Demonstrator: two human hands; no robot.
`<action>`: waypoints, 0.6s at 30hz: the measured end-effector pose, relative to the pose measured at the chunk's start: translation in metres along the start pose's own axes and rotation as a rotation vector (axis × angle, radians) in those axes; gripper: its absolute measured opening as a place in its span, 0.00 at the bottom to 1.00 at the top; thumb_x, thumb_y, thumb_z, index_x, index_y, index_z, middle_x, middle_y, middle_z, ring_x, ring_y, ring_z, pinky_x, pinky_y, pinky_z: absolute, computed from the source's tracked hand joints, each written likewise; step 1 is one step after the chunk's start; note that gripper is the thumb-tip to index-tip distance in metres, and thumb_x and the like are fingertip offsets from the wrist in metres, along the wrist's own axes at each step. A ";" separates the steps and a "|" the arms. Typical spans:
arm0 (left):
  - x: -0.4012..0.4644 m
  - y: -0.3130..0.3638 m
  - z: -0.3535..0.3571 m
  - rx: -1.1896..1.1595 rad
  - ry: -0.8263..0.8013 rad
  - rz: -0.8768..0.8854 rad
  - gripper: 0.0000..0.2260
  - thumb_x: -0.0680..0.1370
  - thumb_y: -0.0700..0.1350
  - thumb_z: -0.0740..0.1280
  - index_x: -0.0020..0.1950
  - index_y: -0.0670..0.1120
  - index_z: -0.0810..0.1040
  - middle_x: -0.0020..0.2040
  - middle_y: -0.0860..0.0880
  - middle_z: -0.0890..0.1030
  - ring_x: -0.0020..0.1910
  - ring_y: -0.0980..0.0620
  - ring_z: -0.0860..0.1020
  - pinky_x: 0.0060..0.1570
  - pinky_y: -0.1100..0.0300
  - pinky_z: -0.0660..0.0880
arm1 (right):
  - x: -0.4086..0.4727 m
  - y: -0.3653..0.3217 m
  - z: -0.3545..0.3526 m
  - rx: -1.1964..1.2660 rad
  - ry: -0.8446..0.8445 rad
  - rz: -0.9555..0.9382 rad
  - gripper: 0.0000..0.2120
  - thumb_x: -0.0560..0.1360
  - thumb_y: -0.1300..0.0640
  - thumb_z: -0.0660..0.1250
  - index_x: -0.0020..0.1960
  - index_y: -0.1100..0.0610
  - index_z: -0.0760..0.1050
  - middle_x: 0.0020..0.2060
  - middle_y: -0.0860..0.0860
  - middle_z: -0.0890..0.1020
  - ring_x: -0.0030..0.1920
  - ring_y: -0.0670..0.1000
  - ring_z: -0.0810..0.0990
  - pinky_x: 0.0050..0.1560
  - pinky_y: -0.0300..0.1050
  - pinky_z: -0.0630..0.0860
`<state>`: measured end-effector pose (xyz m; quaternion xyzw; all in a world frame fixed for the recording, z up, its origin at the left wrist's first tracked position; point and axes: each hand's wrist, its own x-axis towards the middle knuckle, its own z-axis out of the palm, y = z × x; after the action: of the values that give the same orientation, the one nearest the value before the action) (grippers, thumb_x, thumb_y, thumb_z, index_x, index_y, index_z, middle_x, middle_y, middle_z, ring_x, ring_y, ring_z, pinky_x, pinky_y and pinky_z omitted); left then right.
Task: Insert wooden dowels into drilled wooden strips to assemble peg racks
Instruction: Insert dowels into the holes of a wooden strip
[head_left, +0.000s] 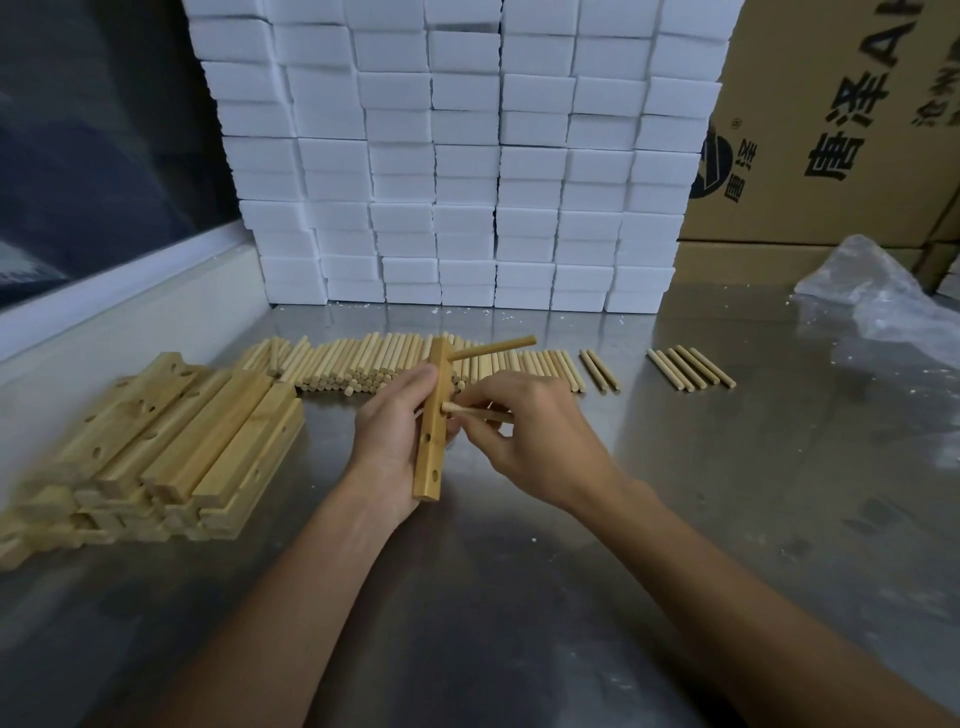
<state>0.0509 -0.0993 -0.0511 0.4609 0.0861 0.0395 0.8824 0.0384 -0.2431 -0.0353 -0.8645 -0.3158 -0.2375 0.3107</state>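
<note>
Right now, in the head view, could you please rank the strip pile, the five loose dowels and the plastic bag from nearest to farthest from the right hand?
1. Five loose dowels, beyond the right hand, slightly right.
2. Strip pile, far left.
3. Plastic bag, far right corner.

Steel tabletop (675, 467), scuffed, dull reflections, white crumbs scattered at far edge. Far centre: stacked white foam blocks (457, 156), wall-like. Far right: brown cardboard cartons (841, 130) with black print, crumpled clear plastic bag (872, 291) in front. Left: dark window (93, 145), white sill (130, 291).
</note>
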 end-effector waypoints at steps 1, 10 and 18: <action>0.000 0.000 0.000 0.003 0.009 0.003 0.09 0.78 0.42 0.70 0.57 0.43 0.82 0.39 0.45 0.83 0.32 0.51 0.80 0.32 0.59 0.77 | 0.000 0.000 0.000 -0.012 -0.011 -0.003 0.07 0.76 0.57 0.71 0.53 0.57 0.83 0.45 0.49 0.84 0.44 0.48 0.81 0.47 0.49 0.78; -0.006 -0.003 0.007 0.064 0.057 0.104 0.05 0.76 0.40 0.72 0.49 0.49 0.84 0.35 0.49 0.84 0.32 0.54 0.80 0.31 0.62 0.77 | 0.000 -0.004 -0.001 -0.163 -0.057 -0.085 0.06 0.76 0.59 0.70 0.52 0.55 0.83 0.43 0.50 0.81 0.44 0.54 0.80 0.40 0.56 0.77; -0.008 -0.004 0.009 0.087 0.043 0.151 0.06 0.75 0.41 0.73 0.50 0.50 0.84 0.40 0.50 0.84 0.36 0.55 0.81 0.40 0.58 0.80 | 0.002 -0.002 0.002 -0.174 -0.082 -0.019 0.11 0.81 0.54 0.61 0.49 0.53 0.82 0.41 0.48 0.83 0.42 0.55 0.81 0.40 0.54 0.77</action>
<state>0.0447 -0.1100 -0.0485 0.5029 0.0718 0.1121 0.8540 0.0387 -0.2395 -0.0344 -0.8942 -0.3146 -0.2315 0.2189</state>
